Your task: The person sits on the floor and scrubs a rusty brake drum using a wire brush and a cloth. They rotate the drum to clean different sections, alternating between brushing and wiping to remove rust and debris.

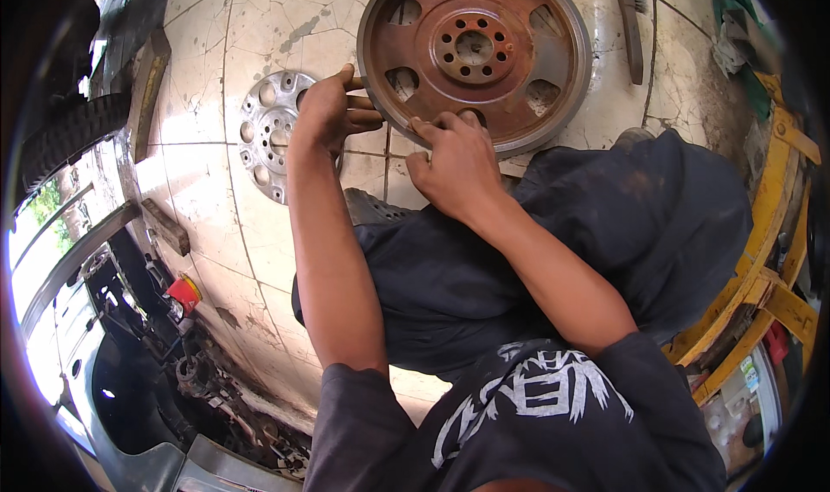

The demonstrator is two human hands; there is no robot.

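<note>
A large rusty-brown flywheel (536, 51) with a grey rim lies at the top centre, with a ring of bolt holes around its hub and larger openings farther out. My left hand (327, 116) is at its left edge, fingers stretched apart and their tips by the rim. At the lower rim my right hand (458, 159) has its fingers bent over the edge, near one of the openings; its thumb is tucked below. Partly behind my left wrist, a smaller silver metal disc (268, 176) with round holes lies on the floor.
Cracked pale tiles (259, 25) make up the floor. A wire brush (631, 25) is right of the flywheel. Yellow metal frames (761, 224) stand along the right. To the left are a tyre (73, 137), wooden blocks (164, 226), a red-and-yellow can (183, 295) and dark vehicle parts (203, 380).
</note>
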